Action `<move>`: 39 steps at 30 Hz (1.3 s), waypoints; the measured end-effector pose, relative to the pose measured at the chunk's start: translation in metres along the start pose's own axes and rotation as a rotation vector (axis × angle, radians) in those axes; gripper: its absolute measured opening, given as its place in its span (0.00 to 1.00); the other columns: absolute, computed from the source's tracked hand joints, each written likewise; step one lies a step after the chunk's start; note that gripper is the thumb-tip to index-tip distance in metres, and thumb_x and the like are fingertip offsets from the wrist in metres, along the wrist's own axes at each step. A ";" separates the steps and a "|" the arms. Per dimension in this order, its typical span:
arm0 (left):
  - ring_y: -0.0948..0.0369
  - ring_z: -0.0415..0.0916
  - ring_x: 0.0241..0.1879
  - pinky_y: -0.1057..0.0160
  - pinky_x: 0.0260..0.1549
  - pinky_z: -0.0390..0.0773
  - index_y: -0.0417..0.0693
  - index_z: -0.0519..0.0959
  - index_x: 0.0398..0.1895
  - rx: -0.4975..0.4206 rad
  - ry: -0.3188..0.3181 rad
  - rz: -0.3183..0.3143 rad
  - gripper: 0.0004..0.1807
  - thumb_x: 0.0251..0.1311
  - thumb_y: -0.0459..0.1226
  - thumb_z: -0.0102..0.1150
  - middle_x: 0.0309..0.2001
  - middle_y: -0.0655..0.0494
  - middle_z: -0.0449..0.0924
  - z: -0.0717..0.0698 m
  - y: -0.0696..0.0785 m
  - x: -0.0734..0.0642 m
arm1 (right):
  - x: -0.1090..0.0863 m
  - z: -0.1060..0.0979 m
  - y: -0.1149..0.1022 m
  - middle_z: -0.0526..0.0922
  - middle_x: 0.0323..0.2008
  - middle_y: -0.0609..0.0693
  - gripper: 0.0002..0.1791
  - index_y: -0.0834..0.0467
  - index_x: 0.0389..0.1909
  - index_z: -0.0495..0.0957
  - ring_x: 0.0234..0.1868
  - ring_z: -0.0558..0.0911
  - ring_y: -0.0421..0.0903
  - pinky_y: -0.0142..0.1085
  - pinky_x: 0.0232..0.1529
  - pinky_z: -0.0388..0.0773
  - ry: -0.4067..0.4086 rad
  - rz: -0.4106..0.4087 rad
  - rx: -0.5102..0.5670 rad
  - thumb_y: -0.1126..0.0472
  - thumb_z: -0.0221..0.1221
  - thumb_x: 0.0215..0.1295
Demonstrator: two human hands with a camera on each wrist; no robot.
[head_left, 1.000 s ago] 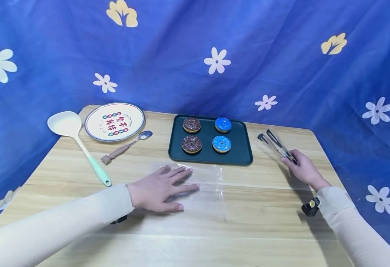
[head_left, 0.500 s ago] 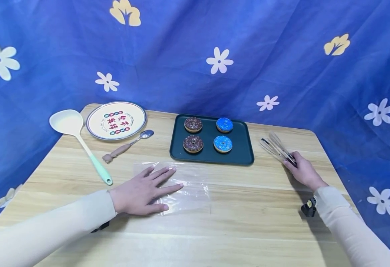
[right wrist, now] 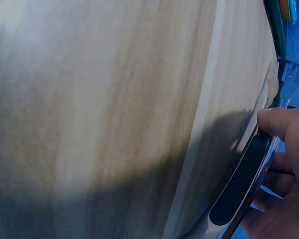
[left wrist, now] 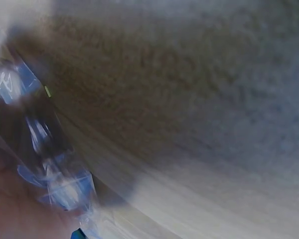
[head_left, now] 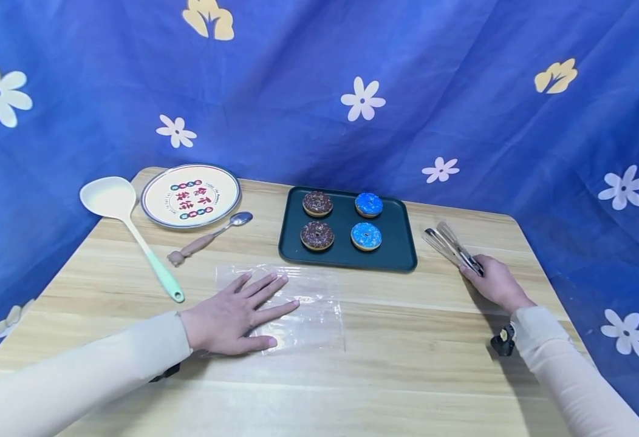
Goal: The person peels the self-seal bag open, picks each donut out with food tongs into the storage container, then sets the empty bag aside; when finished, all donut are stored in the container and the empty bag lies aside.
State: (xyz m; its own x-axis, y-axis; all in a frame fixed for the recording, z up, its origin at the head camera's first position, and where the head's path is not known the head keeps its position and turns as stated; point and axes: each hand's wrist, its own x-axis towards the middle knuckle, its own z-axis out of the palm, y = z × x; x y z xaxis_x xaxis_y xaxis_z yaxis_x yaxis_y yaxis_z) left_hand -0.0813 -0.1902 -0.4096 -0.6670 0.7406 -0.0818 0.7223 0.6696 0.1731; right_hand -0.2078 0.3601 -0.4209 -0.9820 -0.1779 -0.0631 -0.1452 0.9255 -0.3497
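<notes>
My left hand (head_left: 237, 318) rests flat with spread fingers on a clear plastic bag (head_left: 316, 312) lying on the table. At the right, my right hand (head_left: 495, 282) grips a pair of tongs (head_left: 456, 249) by the handles, their tips pointing away toward the back of the table. The right wrist view shows my thumb and fingers around the tongs' dark-inlaid handle (right wrist: 241, 181). In the left wrist view, crinkled bag film (left wrist: 65, 186) shows beside my hand. A dark green tray (head_left: 393, 258) carries two chocolate donuts (head_left: 317, 235) and two blue donuts (head_left: 365, 236), between and beyond my hands.
A white plate (head_left: 158, 206) with red lettering stands at the back left. In front of it lies a spoon (head_left: 199, 244) with a brown handle, and left of that a white ladle (head_left: 150, 252) with a mint handle. A blue flowered cloth (head_left: 276, 109) hangs behind the table.
My left hand has slid left with the bag under it, then stayed put over the last half second. The tongs have shifted slightly in my right hand's grip.
</notes>
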 end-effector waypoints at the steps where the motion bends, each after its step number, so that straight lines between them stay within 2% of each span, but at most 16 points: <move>1: 0.40 0.52 0.82 0.28 0.74 0.56 0.67 0.58 0.83 -0.002 -0.007 -0.002 0.36 0.77 0.63 0.44 0.84 0.42 0.50 -0.001 0.000 0.000 | 0.000 0.000 0.000 0.80 0.36 0.60 0.24 0.71 0.56 0.76 0.34 0.77 0.53 0.42 0.36 0.70 0.000 0.003 0.001 0.51 0.55 0.80; 10: 0.39 0.52 0.82 0.26 0.72 0.55 0.69 0.57 0.83 -0.027 0.028 0.010 0.36 0.76 0.64 0.44 0.84 0.41 0.50 0.005 -0.001 -0.002 | 0.000 0.000 -0.002 0.79 0.36 0.61 0.22 0.72 0.53 0.77 0.34 0.76 0.54 0.42 0.35 0.69 0.028 -0.014 0.006 0.53 0.55 0.80; 18: 0.40 0.52 0.82 0.26 0.71 0.56 0.71 0.55 0.83 -0.002 0.048 0.015 0.36 0.76 0.64 0.43 0.84 0.41 0.49 0.009 -0.003 -0.004 | -0.001 0.001 -0.004 0.78 0.34 0.60 0.21 0.71 0.51 0.77 0.33 0.75 0.52 0.41 0.34 0.67 0.032 -0.026 0.008 0.54 0.56 0.80; 21: 0.39 0.53 0.82 0.26 0.71 0.57 0.68 0.57 0.83 -0.019 0.033 0.016 0.36 0.76 0.63 0.46 0.84 0.40 0.50 0.003 -0.002 -0.003 | -0.002 0.000 -0.004 0.76 0.33 0.58 0.20 0.71 0.50 0.77 0.32 0.73 0.51 0.40 0.33 0.66 0.033 -0.026 0.011 0.54 0.56 0.80; 26: 0.39 0.54 0.82 0.27 0.74 0.55 0.67 0.62 0.81 -0.062 -0.050 -0.009 0.37 0.74 0.64 0.48 0.83 0.40 0.53 -0.011 0.000 0.002 | -0.003 -0.004 -0.005 0.76 0.34 0.61 0.22 0.72 0.51 0.75 0.31 0.75 0.53 0.41 0.32 0.69 0.001 -0.029 0.028 0.53 0.57 0.79; 28: 0.40 0.54 0.82 0.28 0.75 0.55 0.67 0.63 0.81 -0.082 -0.081 -0.018 0.36 0.73 0.64 0.49 0.83 0.41 0.54 -0.015 -0.002 0.005 | -0.004 -0.007 -0.008 0.79 0.40 0.69 0.28 0.75 0.58 0.72 0.38 0.78 0.61 0.49 0.37 0.75 -0.006 -0.029 0.034 0.51 0.57 0.79; 29: 0.41 0.54 0.82 0.28 0.75 0.55 0.68 0.63 0.80 -0.086 -0.086 -0.019 0.36 0.73 0.64 0.49 0.83 0.42 0.56 -0.017 -0.003 0.007 | -0.004 -0.008 -0.011 0.78 0.46 0.73 0.31 0.76 0.62 0.69 0.44 0.79 0.66 0.54 0.43 0.77 -0.002 -0.027 0.037 0.49 0.56 0.80; 30: 0.41 0.55 0.82 0.29 0.75 0.55 0.68 0.64 0.80 -0.088 -0.082 -0.017 0.35 0.73 0.63 0.50 0.82 0.42 0.57 -0.019 -0.005 0.009 | -0.004 -0.010 -0.016 0.76 0.53 0.77 0.34 0.76 0.66 0.67 0.51 0.78 0.71 0.60 0.50 0.77 0.004 -0.024 0.046 0.47 0.55 0.80; 32: 0.42 0.54 0.82 0.29 0.76 0.55 0.69 0.63 0.80 -0.070 -0.065 -0.010 0.34 0.74 0.61 0.50 0.82 0.43 0.57 -0.025 -0.008 0.015 | -0.005 -0.012 -0.026 0.69 0.64 0.80 0.39 0.74 0.73 0.61 0.65 0.69 0.77 0.68 0.62 0.69 0.041 -0.047 0.051 0.44 0.52 0.81; 35: 0.41 0.55 0.82 0.30 0.76 0.56 0.68 0.62 0.81 0.012 0.026 0.037 0.34 0.75 0.59 0.52 0.82 0.44 0.58 -0.036 -0.015 0.024 | -0.005 -0.015 -0.047 0.61 0.75 0.75 0.39 0.66 0.78 0.58 0.75 0.59 0.76 0.71 0.72 0.58 0.110 -0.139 0.040 0.43 0.52 0.81; 39: 0.43 0.53 0.83 0.32 0.77 0.55 0.69 0.61 0.82 0.135 0.144 0.107 0.36 0.74 0.58 0.54 0.83 0.46 0.56 -0.057 -0.023 0.037 | -0.006 -0.015 -0.073 0.60 0.80 0.65 0.37 0.54 0.81 0.60 0.80 0.58 0.69 0.68 0.77 0.55 0.161 -0.342 -0.046 0.46 0.57 0.78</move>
State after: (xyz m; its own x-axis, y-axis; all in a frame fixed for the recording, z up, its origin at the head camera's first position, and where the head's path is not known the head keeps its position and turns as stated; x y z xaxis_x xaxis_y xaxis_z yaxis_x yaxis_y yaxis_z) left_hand -0.1330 -0.1815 -0.3607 -0.5977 0.7985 0.0726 0.8017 0.5965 0.0392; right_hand -0.1929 0.2985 -0.3812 -0.8819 -0.4275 0.1986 -0.4693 0.8365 -0.2829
